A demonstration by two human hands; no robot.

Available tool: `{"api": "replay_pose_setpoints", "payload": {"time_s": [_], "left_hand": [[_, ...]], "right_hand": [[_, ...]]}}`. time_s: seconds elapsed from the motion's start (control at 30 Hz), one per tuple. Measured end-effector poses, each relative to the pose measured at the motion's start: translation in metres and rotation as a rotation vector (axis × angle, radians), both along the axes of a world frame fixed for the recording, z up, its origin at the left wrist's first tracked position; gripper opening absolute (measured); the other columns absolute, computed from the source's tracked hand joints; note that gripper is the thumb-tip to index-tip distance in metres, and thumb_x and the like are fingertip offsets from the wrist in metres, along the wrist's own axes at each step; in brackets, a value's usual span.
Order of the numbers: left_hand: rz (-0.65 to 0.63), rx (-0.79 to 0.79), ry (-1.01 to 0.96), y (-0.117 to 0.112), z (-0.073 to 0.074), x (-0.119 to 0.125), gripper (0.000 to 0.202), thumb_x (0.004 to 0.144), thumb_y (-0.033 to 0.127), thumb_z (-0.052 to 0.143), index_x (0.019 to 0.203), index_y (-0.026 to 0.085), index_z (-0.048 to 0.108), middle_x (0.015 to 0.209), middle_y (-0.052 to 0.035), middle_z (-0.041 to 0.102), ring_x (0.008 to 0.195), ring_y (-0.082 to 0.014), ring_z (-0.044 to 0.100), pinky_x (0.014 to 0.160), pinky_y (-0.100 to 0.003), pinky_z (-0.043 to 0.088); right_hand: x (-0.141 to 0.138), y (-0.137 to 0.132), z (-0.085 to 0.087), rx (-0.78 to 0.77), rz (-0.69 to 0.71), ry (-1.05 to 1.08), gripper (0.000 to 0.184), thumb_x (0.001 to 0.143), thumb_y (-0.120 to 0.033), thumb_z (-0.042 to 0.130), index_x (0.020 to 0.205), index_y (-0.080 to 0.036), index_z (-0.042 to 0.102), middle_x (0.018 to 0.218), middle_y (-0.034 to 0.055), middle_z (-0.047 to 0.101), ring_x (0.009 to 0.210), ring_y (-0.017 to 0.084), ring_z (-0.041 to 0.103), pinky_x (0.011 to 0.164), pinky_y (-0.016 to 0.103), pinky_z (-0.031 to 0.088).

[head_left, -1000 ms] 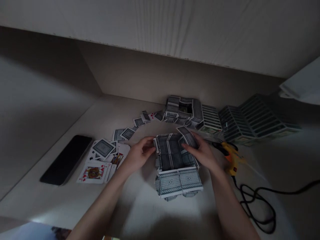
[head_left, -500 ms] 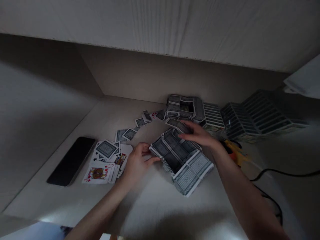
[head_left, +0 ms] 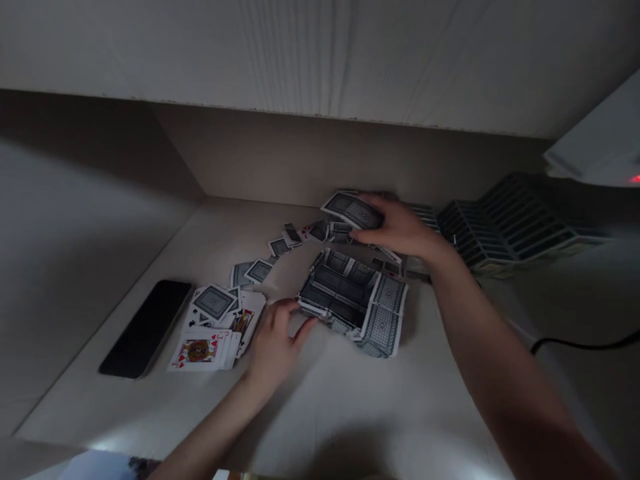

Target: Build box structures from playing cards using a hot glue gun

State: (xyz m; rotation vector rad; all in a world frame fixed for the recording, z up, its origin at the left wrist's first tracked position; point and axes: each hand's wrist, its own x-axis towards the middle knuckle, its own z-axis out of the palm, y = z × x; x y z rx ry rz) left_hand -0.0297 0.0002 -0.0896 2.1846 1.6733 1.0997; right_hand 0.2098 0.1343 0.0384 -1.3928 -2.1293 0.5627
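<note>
My left hand is at the near-left corner of an open box folded from playing cards, its fingers and thumb closed on that edge. The box shows patterned card backs, dark inner compartments and a flap on its right side. Farther back, my right hand grips a patterned card panel between thumb and fingers. This panel hangs over a second card structure near the back wall, which panel and hand largely cover.
At left lie a black phone and a pile of face-up playing cards. Loose cards trail toward the back. Pleated card rows stand at right, near a black cable. An upper board overhangs the surface.
My right hand has moved back, lifting the card panel from the near box to above the rear structure. The near box has turned and shifted slightly, with my left hand still on its corner.
</note>
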Motion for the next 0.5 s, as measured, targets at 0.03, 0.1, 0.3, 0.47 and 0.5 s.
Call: {"api": "replay_pose_setpoints", "payload": {"time_s": [0.03,0.1,0.3,0.47,0.5], "left_hand": [[-0.052,0.097,0.077,0.001,0.002,-0.001,0.022,0.084,0.034,0.062,0.1,0.02,0.054,0.094,-0.0044,0.066,0.088,-0.0199,0.064,0.077,-0.034,0.053],[-0.115,0.256,0.211,0.003,0.005,-0.004,0.019,0.084,0.028,0.063,0.101,0.022,0.058,0.099,-0.0051,0.065,0.092,-0.0209,0.061,0.08,-0.035,0.051],[-0.2,0.316,0.328,0.005,0.008,-0.01,0.018,0.086,0.023,0.06,0.103,0.022,0.064,0.098,-0.0065,0.065,0.091,-0.0211,0.058,0.08,-0.034,0.048],[-0.29,0.284,0.265,0.015,0.018,-0.008,0.018,0.085,0.019,0.06,0.103,0.02,0.064,0.097,-0.0039,0.069,0.093,-0.0193,0.059,0.085,-0.033,0.048],[-0.294,0.281,0.25,0.017,0.02,-0.007,0.016,0.086,0.02,0.06,0.102,0.02,0.064,0.096,-0.0034,0.069,0.092,-0.019,0.059,0.085,-0.033,0.048]], "right_hand": [[0.003,-0.01,0.006,0.027,-0.064,-0.019,0.061,0.068,-0.029,0.07,0.126,-0.017,0.056,0.122,0.0076,0.063,0.109,0.028,0.06,0.095,0.041,0.044],[0.005,-0.032,0.009,0.011,-0.184,-0.027,0.056,0.068,-0.032,0.069,0.122,-0.019,0.059,0.11,0.0059,0.068,0.099,0.03,0.064,0.087,0.042,0.048],[-0.002,-0.081,-0.035,-0.164,-0.323,-0.002,0.058,0.071,-0.034,0.065,0.127,-0.021,0.053,0.111,0.0084,0.068,0.097,0.03,0.064,0.082,0.041,0.05],[-0.009,-0.087,-0.065,-0.107,-0.273,-0.113,0.064,0.071,-0.032,0.062,0.132,-0.02,0.047,0.112,0.0102,0.067,0.102,0.03,0.063,0.086,0.04,0.048],[-0.01,-0.088,-0.066,-0.084,-0.283,-0.161,0.064,0.071,-0.032,0.061,0.132,-0.018,0.047,0.111,0.0114,0.068,0.102,0.031,0.063,0.086,0.041,0.048]]}}
